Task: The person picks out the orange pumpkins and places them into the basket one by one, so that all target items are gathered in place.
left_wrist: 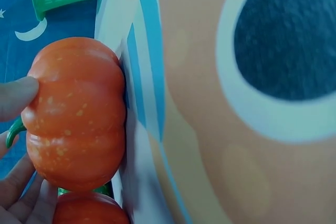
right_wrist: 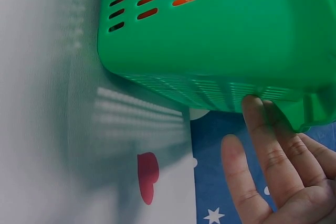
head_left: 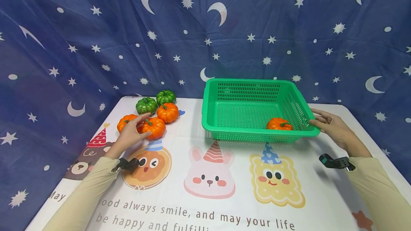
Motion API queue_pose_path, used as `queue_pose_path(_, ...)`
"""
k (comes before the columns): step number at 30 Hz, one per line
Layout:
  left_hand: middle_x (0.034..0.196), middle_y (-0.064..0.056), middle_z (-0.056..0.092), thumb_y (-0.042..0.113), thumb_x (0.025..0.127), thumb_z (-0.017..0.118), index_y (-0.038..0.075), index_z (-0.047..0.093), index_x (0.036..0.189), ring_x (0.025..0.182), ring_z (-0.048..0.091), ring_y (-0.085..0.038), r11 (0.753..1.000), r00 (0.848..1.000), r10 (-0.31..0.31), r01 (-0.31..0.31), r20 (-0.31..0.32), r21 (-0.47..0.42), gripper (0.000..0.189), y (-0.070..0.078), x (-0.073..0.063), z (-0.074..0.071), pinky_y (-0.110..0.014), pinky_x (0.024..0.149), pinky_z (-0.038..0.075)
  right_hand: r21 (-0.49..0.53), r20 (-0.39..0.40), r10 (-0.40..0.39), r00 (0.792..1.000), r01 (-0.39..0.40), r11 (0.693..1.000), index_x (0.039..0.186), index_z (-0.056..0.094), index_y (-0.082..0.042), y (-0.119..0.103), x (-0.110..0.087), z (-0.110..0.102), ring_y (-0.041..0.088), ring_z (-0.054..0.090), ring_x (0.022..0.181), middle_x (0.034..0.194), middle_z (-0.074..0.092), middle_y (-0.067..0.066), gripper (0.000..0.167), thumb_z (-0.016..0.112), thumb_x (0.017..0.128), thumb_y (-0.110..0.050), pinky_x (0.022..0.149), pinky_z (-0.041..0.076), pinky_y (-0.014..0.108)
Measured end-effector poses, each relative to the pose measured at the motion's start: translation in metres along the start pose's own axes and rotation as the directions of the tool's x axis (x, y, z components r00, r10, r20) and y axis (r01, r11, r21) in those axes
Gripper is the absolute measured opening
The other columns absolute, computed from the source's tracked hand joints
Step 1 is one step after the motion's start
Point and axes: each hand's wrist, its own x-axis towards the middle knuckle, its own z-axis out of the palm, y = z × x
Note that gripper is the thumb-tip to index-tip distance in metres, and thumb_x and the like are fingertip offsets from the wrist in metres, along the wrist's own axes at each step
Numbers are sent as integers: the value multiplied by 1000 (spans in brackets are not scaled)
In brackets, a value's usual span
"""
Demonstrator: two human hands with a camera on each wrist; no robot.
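Observation:
My left hand (head_left: 131, 134) is at an orange pumpkin (head_left: 155, 128) with a green stem on the left of the table. In the left wrist view, its thumb (left_wrist: 18, 98) presses the pumpkin's side and the other fingers curve around its far side. Two more orange pumpkins (head_left: 168, 112) and two green pumpkins (head_left: 146, 106) sit close by. My right hand (head_left: 335, 129) touches the right side of a green plastic basket (head_left: 257, 131), fingers mostly straight against its outer wall below the rim. Inside the basket's front right corner lies an orange pumpkin (head_left: 279, 124).
A white tablecloth (head_left: 189, 156) with printed cartoon figures and lettering covers the table. Behind it and along the left hangs a dark blue curtain (head_left: 179, 27) with moons and stars. The basket stands near the table's back edge.

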Motion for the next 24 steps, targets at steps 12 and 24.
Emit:
queue_pose_path(12, 138, -26, 46, 6, 80, 72, 2, 39, 141, 127, 44, -43, 1000, 1000, -22, 23, 13, -11, 69, 1, -3, -1, -53, 108, 35, -6, 0, -3, 1000, 3, 1000, 149, 17, 1, 1, 1, 0, -19, 54, 85, 93, 47, -44, 72, 56, 95, -25, 69, 46, 6)
queue_pose_path(24, 141, -26, 41, -2, 75, 74, 1, 38, 142, 130, 40, -42, 992, 997, 13, -4, 70, -124, 76, -4, -2, -2, -51, 108, 34, 2, -5, 2, 1000, -2, 1000, 149, 17, 1, 0, 0, 1, -19, 54, 84, 93, 48, -44, 72, 56, 95, -26, 69, 48, 6)
